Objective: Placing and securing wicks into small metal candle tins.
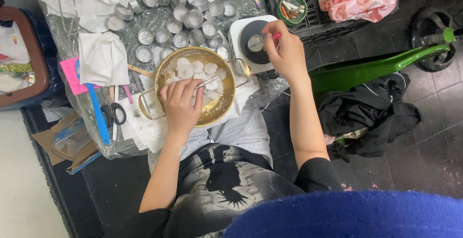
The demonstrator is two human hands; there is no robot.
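The left hand (179, 104) hangs over the brass bowl (226, 100) with its fingers curled around metal tweezers (206, 81); the tips reach into the heap of white wax discs (195, 69) in the bowl. The right hand (285, 50) is pinched on a thin pink-tipped tool (270, 37), held over a small tin cup (255, 42) that sits on the dark round plate of a white hot plate (237, 35).

The tweezers lie on a slant, long axis running from the left hand up and to the right, with the tips pointing toward the far right rim of the bowl. The pink-tipped tool runs nearly level, its pink end at the fingers and its far end pointing left toward the cup.

Risks, as I judge them: the discs look slick and stacked, so a loose pinch could drop one over the rim. The cup is small and light on the plate; a nudge from the tool could tip it and spill any melt. The right wrist hangs close above the plate, and a dip could mean a burn. The bowl rests at the table (67, 35) edge over the lap, with empty tins (164, 36) crowded just behind it, so a shove could unseat it.
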